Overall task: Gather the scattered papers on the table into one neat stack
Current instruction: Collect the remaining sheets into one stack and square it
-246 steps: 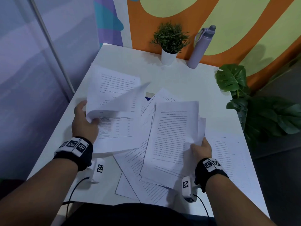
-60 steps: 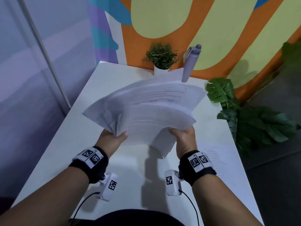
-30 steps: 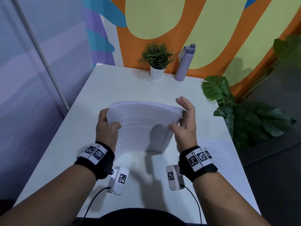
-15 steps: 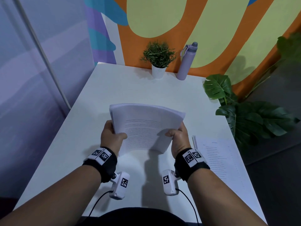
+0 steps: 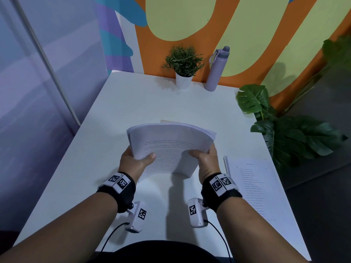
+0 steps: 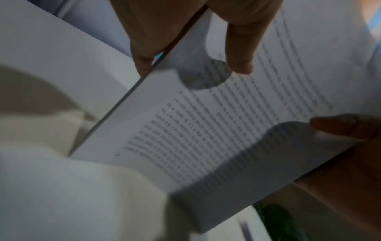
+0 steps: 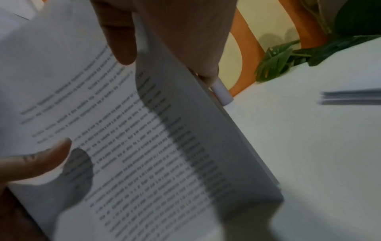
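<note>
A: Entry, left to right, all positions taken from the paper bundle (image 5: pixel 171 147). Left hand (image 5: pixel 133 160) grips the bundle's left edge, thumb on the printed top sheet, fingers curled under. Bundle is held upright-ish above the bench (image 5: pixel 117 114), near the person; its top edge bows and fans out.

B: Right side?

A: Right hand (image 5: pixel 207 162) grips the bundle's right edge the same way, thumb on top. Right of the bundle, just beside that hand, a second pile of sheets (image 5: pixel 254 188) lies flat on the bench, not yet joined.

B: Judged risks?

A: One: the fanned top edge suggests the sheets are not squared. If the person sets the bundle down as is, the stack would likely stay skewed. Two: both holds sit low on the bundle; loosening them to tap it could let inner sheets slide out. Three: the flat pile lies near the bench's right edge, so a careless sweep could push sheets off.

B: Beyond the bundle?

A: Potted plant (image 5: pixel 183 67) and bottle (image 5: pixel 216 69) stand well behind it, apart from the work.
</note>
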Motion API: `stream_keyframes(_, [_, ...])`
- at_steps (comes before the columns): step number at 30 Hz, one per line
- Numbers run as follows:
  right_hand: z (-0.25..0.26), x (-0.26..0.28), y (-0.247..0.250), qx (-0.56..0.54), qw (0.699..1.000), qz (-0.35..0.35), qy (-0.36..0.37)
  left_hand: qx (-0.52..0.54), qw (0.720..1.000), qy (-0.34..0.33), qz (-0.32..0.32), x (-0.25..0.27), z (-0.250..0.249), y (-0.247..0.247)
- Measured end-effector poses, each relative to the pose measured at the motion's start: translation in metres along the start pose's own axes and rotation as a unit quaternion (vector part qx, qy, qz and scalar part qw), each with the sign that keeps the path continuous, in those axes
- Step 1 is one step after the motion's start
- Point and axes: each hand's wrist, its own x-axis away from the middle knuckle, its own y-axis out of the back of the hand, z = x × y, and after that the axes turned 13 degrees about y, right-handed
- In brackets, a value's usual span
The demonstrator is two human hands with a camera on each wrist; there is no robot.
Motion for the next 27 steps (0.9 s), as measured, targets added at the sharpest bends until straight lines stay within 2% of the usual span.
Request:
stream_keyframes(3, [0.016,-0.001,0.005,0.043,0.985,0.013,0.167,0.004,0.996,-0.078,-0.038,0.002,-0.017,0.001])
stream_keyframes(6, [0.03,-0.008,0.006,0.152,0.935,0.045,0.316,-0.012,0.981,-0.178,-0.077,0.01,-0.035,-0.001])
stream_keyframes(8, [0.03,-0.014,0.006,0.204,0.902,0.072,0.373,-0.019,0.971,-0.22,-0.091,0.014,-0.04,-0.003])
stream_keyframes(9, [0.029,-0.015,0.006,0.208,0.898,0.086,0.378,-0.03,0.968,-0.231,-0.095,0.014,-0.041,-0.004])
stream_keyframes(13, [0.028,-0.012,0.0,0.193,0.912,0.085,0.353,-0.07,0.965,-0.235,-0.093,0.017,-0.038,-0.008])
stream_keyframes(16, [0.034,-0.008,0.001,0.183,0.914,0.068,0.356,-0.038,0.97,-0.225,-0.082,0.018,-0.038,-0.006])
stream_keyframes(17, [0.035,-0.007,0.001,0.16,0.928,0.064,0.331,-0.029,0.973,-0.215,-0.077,0.016,-0.037,-0.004])
stream_keyframes(20, [0.034,-0.006,0.001,0.026,0.986,0.024,0.165,-0.018,0.989,-0.131,-0.065,0.009,-0.03,-0.001])
stream_keyframes(23, [0.02,-0.006,0.0,0.003,0.999,0.015,0.05,-0.031,0.998,-0.037,-0.041,0.001,-0.017,-0.001])
stream_keyframes(27, [0.003,-0.009,-0.005,0.025,1.0,0.002,-0.003,-0.047,0.998,-0.014,-0.029,-0.007,-0.005,-0.002])
